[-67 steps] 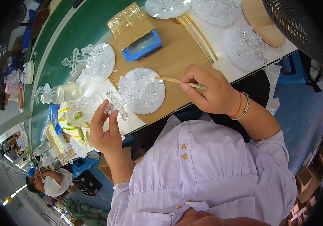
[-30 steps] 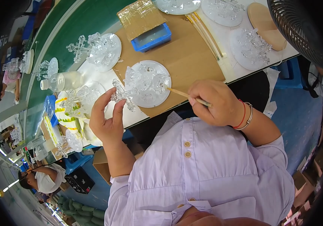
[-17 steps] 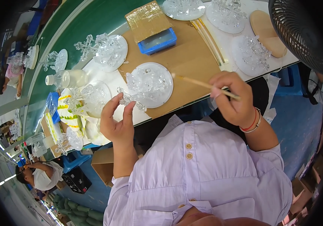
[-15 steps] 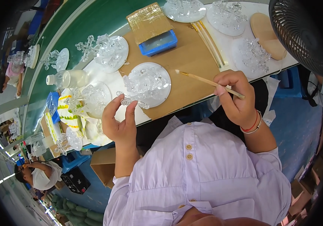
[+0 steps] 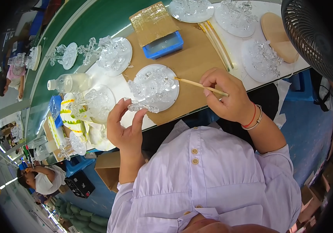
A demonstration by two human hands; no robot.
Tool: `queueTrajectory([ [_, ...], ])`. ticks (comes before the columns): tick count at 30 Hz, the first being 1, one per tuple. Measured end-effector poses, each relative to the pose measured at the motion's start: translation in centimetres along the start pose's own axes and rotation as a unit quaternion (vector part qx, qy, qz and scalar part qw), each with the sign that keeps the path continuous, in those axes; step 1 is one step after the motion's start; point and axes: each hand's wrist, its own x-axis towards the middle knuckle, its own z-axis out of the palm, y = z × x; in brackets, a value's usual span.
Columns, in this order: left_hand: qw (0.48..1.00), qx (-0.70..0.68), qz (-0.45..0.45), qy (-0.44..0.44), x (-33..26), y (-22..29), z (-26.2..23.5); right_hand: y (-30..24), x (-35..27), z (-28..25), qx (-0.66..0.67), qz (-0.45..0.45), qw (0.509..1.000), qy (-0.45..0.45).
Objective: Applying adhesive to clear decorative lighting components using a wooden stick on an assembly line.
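A clear, shiny ornament (image 5: 151, 83) with many small parts stands on a round white base (image 5: 172, 90) in front of me. With thumb and fingertips, my left hand (image 5: 124, 128) pinches the ornament's clear projecting end at the lower left. My right hand (image 5: 228, 95) is closed round a thin wooden paintbrush (image 5: 195, 83). The brush tip is at the right rim of the white base; whether it touches cannot be told. Brown cardboard (image 5: 197, 54) lies under the base.
A blue tray (image 5: 162, 50) partly covered by cardboard (image 5: 153, 24) sits behind. Several spare brushes (image 5: 217, 46) lie to its right. Similar clear ornaments (image 5: 114, 54) stand around, beside a clear bottle (image 5: 69, 82) and stained cloth (image 5: 73, 116). A black fan (image 5: 310, 35) is at far right.
My right hand has moved left, bringing the brush tip from over the cardboard to the base's rim. My left hand keeps its pinch, and the ornament has shifted slightly to the right.
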Motion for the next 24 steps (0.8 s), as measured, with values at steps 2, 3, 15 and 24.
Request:
queueTrajectory([
  [2,1.000,-0.011,-0.008,-0.005,0.1,0.2,-0.3,0.1,0.1,-0.1,0.000,-0.001,1.000,-0.006],
  [3,1.000,-0.025,-0.012,-0.009,0.1,0.2,-0.3,0.2,0.1,-0.1,-0.002,-0.001,1.000,-0.011],
  [15,0.997,-0.061,-0.043,-0.008,0.1,0.4,-0.3,0.0,-0.4,0.6,0.020,-0.035,0.998,-0.038],
  [24,0.998,-0.053,-0.045,-0.006,0.1,0.3,-0.2,-0.4,-0.6,0.8,0.004,-0.027,0.999,-0.024],
])
